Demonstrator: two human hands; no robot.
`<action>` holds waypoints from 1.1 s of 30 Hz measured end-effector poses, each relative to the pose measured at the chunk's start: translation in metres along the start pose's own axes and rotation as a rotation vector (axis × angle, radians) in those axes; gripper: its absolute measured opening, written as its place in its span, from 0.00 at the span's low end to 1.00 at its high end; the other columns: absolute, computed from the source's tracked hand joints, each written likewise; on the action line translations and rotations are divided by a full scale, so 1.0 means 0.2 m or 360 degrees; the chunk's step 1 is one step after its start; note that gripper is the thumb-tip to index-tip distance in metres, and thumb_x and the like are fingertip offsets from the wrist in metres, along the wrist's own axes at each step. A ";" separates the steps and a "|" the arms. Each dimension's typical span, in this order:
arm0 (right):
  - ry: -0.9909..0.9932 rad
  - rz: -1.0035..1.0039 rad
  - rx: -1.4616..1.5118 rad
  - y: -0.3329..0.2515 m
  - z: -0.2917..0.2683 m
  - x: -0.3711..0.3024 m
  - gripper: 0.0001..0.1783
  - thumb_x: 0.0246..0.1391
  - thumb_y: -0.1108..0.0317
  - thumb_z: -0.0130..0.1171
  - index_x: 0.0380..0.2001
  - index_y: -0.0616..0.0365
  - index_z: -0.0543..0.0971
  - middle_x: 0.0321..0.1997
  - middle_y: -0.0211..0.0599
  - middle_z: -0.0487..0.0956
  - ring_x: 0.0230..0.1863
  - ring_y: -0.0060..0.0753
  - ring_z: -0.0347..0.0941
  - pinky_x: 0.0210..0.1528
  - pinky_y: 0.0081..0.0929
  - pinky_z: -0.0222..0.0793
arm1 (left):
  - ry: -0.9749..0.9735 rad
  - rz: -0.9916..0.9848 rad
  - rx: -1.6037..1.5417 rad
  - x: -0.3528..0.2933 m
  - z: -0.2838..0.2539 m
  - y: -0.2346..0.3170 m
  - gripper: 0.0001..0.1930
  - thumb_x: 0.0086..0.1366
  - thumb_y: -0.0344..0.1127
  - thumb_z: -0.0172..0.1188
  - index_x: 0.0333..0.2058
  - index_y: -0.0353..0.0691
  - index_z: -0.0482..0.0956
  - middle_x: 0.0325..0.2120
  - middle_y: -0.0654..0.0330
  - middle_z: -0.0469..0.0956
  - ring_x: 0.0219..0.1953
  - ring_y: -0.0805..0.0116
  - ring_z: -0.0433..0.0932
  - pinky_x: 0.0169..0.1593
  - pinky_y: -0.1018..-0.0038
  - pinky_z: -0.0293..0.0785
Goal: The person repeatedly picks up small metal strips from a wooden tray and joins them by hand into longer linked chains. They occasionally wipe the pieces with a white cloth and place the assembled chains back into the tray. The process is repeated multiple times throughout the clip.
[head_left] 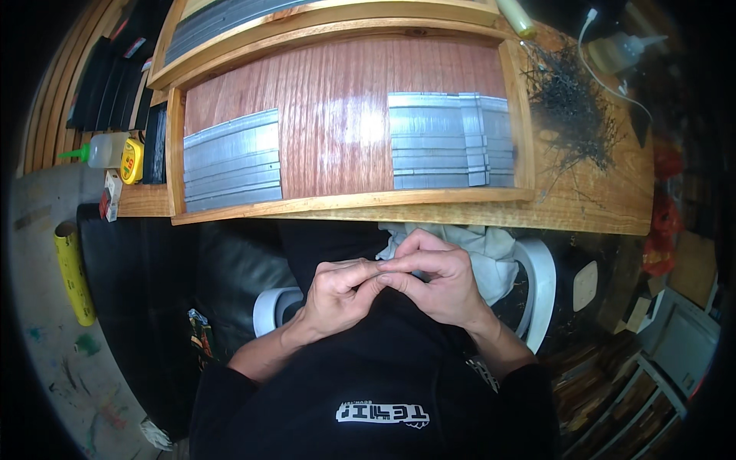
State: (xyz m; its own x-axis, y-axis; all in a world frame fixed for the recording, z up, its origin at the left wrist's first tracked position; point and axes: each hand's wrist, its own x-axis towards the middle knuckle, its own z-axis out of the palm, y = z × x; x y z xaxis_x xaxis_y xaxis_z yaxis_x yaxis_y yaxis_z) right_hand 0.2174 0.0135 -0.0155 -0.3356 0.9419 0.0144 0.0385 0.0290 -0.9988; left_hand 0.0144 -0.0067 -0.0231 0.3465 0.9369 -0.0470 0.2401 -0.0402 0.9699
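Observation:
My left hand (343,295) and my right hand (437,277) meet in front of my chest, over my lap and short of the table's near edge. Thumbs and index fingers of both are pinched together at the tips. Whatever may be between them is too small or too hidden to make out. Beyond the hands lies a shallow wooden tray (353,201) with a reddish wood-grain bottom. At its left side rests a stack of grey metallic strips (232,165), and a second group of grey strips (437,146) lies at its right, with narrow pieces standing across it.
Another framed tray (322,29) sits behind. A heap of thin black wire-like pieces (571,100) and a white cable (606,83) lie right. Left are a green-tipped bottle (107,150), a yellow tape measure (133,161) and, lower, a yellow tube (73,276). White chair arms (540,287) flank me.

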 end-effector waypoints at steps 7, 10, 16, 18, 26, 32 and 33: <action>-0.0027 0.0008 0.0010 0.00 -0.01 0.00 0.08 0.53 0.77 0.74 0.38 0.61 0.89 0.33 0.32 0.81 0.32 0.23 0.77 0.32 0.20 0.72 | -0.0075 0.0064 -0.0011 0.01 -0.02 0.00 0.07 0.64 0.21 0.68 0.42 0.28 0.86 0.29 0.50 0.86 0.29 0.63 0.86 0.33 0.74 0.79; -0.0044 0.0015 0.0020 -0.01 -0.01 -0.01 0.08 0.53 0.77 0.75 0.38 0.61 0.89 0.33 0.32 0.81 0.32 0.23 0.77 0.31 0.20 0.72 | -0.0099 0.0083 -0.0018 0.01 -0.02 -0.02 0.08 0.64 0.20 0.68 0.42 0.28 0.86 0.31 0.48 0.87 0.31 0.62 0.88 0.35 0.74 0.81; -0.0037 -0.0014 -0.0021 -0.03 -0.01 -0.01 0.10 0.54 0.77 0.74 0.41 0.62 0.88 0.34 0.33 0.81 0.33 0.24 0.79 0.34 0.21 0.74 | -0.0106 0.0060 -0.0043 0.01 -0.04 -0.01 0.09 0.63 0.22 0.69 0.42 0.30 0.86 0.29 0.48 0.86 0.29 0.57 0.87 0.33 0.71 0.80; 0.0008 0.0025 -0.0018 -0.07 0.00 -0.01 0.11 0.54 0.78 0.73 0.42 0.63 0.87 0.34 0.35 0.82 0.34 0.25 0.80 0.36 0.21 0.76 | -0.0074 0.0086 -0.0084 0.03 -0.04 0.00 0.09 0.63 0.22 0.68 0.42 0.30 0.87 0.30 0.49 0.86 0.29 0.58 0.87 0.33 0.71 0.80; 0.0057 -0.0057 -0.0044 -0.04 0.00 -0.04 0.08 0.55 0.79 0.73 0.36 0.64 0.83 0.36 0.38 0.83 0.35 0.29 0.81 0.38 0.23 0.77 | -0.0105 0.0105 -0.0074 0.02 -0.05 -0.03 0.09 0.63 0.22 0.68 0.42 0.30 0.87 0.30 0.48 0.86 0.29 0.59 0.87 0.33 0.72 0.80; 0.0060 -0.0056 -0.0043 -0.04 0.01 -0.04 0.07 0.54 0.79 0.72 0.35 0.64 0.83 0.35 0.38 0.82 0.35 0.29 0.81 0.38 0.24 0.76 | -0.0121 0.0118 -0.0098 0.02 -0.05 -0.01 0.09 0.63 0.22 0.68 0.42 0.29 0.87 0.30 0.48 0.86 0.29 0.59 0.87 0.33 0.72 0.80; 0.0057 -0.0055 -0.0046 -0.04 0.01 -0.04 0.07 0.55 0.79 0.72 0.35 0.64 0.83 0.35 0.38 0.82 0.35 0.29 0.80 0.38 0.24 0.76 | -0.0118 0.0122 -0.0103 0.02 -0.05 -0.01 0.08 0.63 0.22 0.68 0.42 0.29 0.87 0.30 0.48 0.87 0.29 0.60 0.87 0.33 0.72 0.80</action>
State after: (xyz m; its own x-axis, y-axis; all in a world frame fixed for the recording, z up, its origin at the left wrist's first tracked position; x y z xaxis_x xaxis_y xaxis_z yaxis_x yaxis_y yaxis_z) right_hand 0.2190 0.0045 -0.0069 -0.3033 0.9515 0.0508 0.0552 0.0707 -0.9960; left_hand 0.0067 0.0012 -0.0234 0.4284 0.9035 0.0125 0.1519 -0.0856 0.9847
